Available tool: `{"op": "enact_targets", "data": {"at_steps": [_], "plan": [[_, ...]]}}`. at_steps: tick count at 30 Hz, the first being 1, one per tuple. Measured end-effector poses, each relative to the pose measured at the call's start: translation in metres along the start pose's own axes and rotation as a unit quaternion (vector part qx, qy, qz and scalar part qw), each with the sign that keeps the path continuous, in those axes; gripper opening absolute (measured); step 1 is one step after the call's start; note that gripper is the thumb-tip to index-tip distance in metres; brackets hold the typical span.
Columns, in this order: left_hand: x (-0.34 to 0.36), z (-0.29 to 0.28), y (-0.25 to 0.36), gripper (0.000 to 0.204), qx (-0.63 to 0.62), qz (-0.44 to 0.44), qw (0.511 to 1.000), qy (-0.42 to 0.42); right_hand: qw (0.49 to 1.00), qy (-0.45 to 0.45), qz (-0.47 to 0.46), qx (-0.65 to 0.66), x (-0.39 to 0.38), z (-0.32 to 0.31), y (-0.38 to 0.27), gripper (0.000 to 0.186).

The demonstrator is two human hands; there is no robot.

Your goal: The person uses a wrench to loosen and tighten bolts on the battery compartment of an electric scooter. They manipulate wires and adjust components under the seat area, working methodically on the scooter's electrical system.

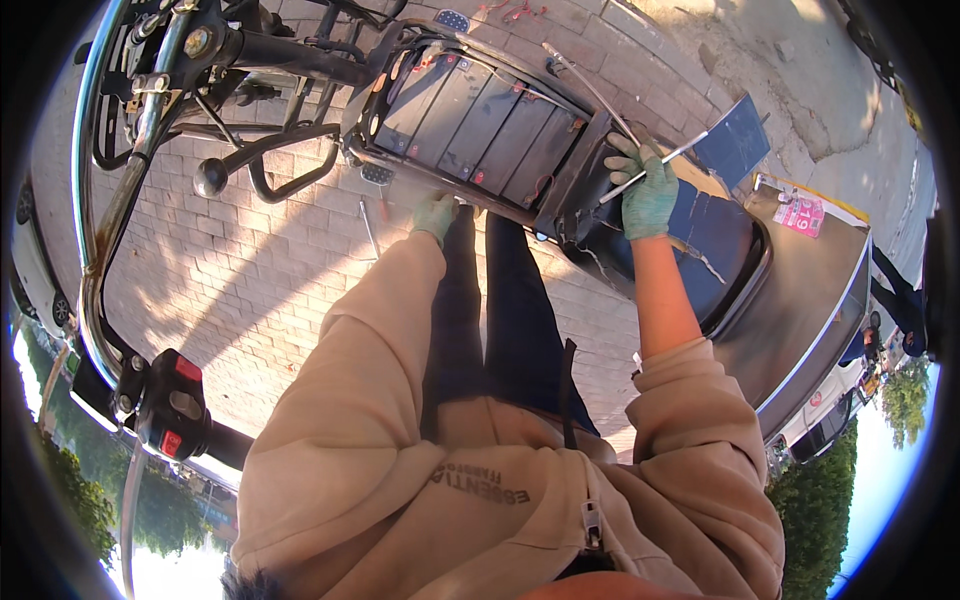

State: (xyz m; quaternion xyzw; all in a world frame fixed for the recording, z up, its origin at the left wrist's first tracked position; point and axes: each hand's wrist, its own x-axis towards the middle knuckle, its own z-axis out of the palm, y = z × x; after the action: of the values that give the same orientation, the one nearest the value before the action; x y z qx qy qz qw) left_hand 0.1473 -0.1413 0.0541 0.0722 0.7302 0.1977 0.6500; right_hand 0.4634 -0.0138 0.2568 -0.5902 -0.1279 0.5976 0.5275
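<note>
An open battery tray (480, 125) of an electric scooter holds several dark grey battery blocks side by side. My left hand (435, 212), in a green glove, rests on the tray's near edge. My right hand (645, 190), also gloved in green, is closed around a thin metal rod (680, 152) at the tray's right end, beside the raised black seat (725, 250). A second thin rod (590, 90) slants up from that corner. My beige sleeves and dark trousers fill the lower middle of the view.
The scooter's chrome handlebar (105, 220) with a black switch box (170, 405) curves down the left. A grey metal cargo box (800, 310) with a pink sticker (800, 215) lies right. A thin tool (368, 228) lies on the brick paving. Parked cars stand at the rim.
</note>
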Motion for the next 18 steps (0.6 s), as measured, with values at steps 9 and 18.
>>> {"op": "enact_targets", "data": {"at_steps": [9,18], "plan": [[0.004,-0.011,0.002,0.029,0.148,0.019,0.989,-0.018,0.999,0.019,-0.003,-0.028,0.002,0.003,0.0,0.038],[-0.017,0.019,0.032,0.025,0.378,0.123,0.918,0.011,0.999,0.018,-0.014,-0.045,0.002,0.003,0.001,0.038]]}}
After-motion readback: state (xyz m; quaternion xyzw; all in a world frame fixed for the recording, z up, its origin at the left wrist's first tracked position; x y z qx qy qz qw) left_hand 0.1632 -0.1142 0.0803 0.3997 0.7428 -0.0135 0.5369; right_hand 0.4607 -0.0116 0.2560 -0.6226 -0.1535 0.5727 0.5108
